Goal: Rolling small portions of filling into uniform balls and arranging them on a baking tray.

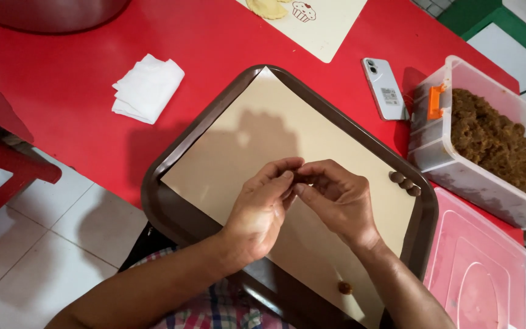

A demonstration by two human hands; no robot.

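My left hand point(263, 207) and my right hand point(336, 198) meet above a brown tray point(171, 207) lined with beige paper point(245, 140). Their fingertips pinch a small dark brown lump point(301, 178) between them, mostly hidden by the fingers. Three small brown balls point(405, 183) sit in a row at the paper's right edge. Another brown ball point(344, 287) lies on the paper near my right forearm.
A clear plastic tub point(458, 164) of brown filling stands at the right, its pink lid point(482, 268) below it. A white phone point(384, 88) and folded white cloth point(147, 88) lie on the red table point(62, 79). A cream mat point(324, 27) sits at the top.
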